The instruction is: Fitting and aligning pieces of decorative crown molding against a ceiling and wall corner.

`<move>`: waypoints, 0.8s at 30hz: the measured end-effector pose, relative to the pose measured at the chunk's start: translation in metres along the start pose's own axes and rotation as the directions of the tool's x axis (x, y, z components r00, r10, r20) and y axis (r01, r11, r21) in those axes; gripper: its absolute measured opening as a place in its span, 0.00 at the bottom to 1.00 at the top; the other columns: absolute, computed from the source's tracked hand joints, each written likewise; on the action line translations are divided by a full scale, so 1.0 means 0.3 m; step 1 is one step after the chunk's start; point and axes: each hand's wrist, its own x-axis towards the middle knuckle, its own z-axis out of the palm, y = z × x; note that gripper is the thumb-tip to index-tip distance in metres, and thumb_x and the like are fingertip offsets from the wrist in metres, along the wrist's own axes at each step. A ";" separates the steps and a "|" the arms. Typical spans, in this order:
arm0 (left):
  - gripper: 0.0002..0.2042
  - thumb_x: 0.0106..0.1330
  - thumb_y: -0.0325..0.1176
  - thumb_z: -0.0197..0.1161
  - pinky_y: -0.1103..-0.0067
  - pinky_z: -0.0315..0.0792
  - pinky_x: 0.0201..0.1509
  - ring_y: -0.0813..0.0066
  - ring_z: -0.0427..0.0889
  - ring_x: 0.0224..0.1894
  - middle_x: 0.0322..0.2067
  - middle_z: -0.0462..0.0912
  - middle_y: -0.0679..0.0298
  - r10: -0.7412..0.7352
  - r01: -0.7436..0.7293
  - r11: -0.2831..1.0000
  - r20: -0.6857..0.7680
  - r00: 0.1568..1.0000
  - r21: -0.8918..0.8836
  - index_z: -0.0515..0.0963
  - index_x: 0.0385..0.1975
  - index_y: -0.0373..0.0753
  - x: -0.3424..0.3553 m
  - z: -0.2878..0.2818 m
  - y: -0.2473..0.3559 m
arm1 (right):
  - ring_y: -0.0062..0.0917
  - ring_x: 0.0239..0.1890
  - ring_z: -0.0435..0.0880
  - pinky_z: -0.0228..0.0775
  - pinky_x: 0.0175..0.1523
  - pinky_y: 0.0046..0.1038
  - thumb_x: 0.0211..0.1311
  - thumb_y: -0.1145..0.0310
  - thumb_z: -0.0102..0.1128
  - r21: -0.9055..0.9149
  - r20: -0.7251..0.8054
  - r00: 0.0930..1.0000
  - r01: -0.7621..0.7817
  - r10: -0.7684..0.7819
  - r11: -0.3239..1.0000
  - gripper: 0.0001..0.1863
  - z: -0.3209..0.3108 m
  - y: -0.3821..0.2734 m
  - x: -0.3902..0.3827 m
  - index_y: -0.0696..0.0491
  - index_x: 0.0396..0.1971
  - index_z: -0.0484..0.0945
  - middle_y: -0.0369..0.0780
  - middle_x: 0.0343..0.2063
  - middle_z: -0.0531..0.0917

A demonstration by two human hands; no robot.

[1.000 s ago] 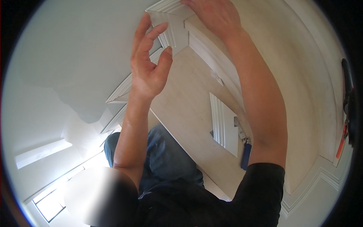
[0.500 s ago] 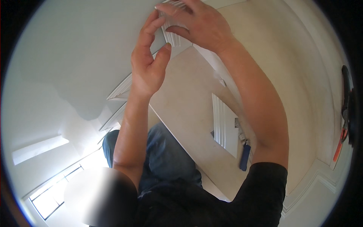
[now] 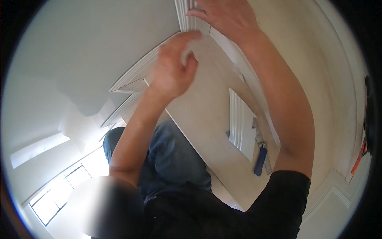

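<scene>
A white fluted moulding [image 3: 184,14] runs down the wall corner at the top. My right hand [image 3: 223,16] is against or just beside it, thumb stretched out and other fingertips partly cut off by the frame. My left hand [image 3: 175,65] is blurred just below, fingers bent but apart over the beige board [image 3: 195,111], holding nothing visible. Farther right on that board lie an offcut of fluted white trim [image 3: 240,119], a blue-handled tool [image 3: 261,161] and a metal square [image 3: 256,129], partly hidden.
Mitred white mouldings [image 3: 129,85] climb along the grey wall [image 3: 79,59] at left. Red-and-black pliers [image 3: 362,149] are at the far right rim. My jeans-covered legs [image 3: 171,155] are below the board's edge; a bright window [image 3: 55,195] shows lower left.
My left hand has moved right and down from the top of the moulding. My right hand reached left across it, then shifted back up and right. The view has shifted slightly.
</scene>
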 end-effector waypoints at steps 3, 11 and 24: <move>0.25 0.63 0.26 0.62 0.65 0.72 0.62 0.59 0.79 0.62 0.74 0.68 0.51 -0.029 -0.147 0.876 0.356 0.934 0.459 0.77 0.63 0.37 -0.050 0.157 -0.046 | 0.38 0.62 0.78 0.78 0.65 0.34 0.65 0.63 0.72 -0.003 0.085 0.996 -0.023 0.023 1.000 0.41 -0.026 -0.013 0.012 0.43 0.75 0.63 0.48 0.66 0.71; 0.27 0.69 0.33 0.62 0.68 0.72 0.53 0.65 0.80 0.55 0.79 0.58 0.50 -0.234 -0.546 0.378 0.647 0.725 0.748 0.73 0.68 0.34 0.062 0.347 -0.103 | 0.38 0.63 0.78 0.77 0.67 0.35 0.68 0.67 0.69 -0.025 0.190 0.980 -0.058 0.062 0.998 0.39 -0.031 -0.018 0.021 0.43 0.76 0.62 0.49 0.67 0.70; 0.36 0.69 0.33 0.63 0.64 0.74 0.36 0.57 0.86 0.47 0.83 0.46 0.58 -0.457 -0.601 0.107 0.576 0.678 0.792 0.61 0.79 0.52 0.105 0.363 -0.164 | 0.35 0.58 0.81 0.79 0.64 0.31 0.66 0.68 0.69 0.019 0.074 0.997 -0.003 0.002 1.000 0.41 -0.012 -0.001 0.002 0.43 0.77 0.60 0.49 0.64 0.69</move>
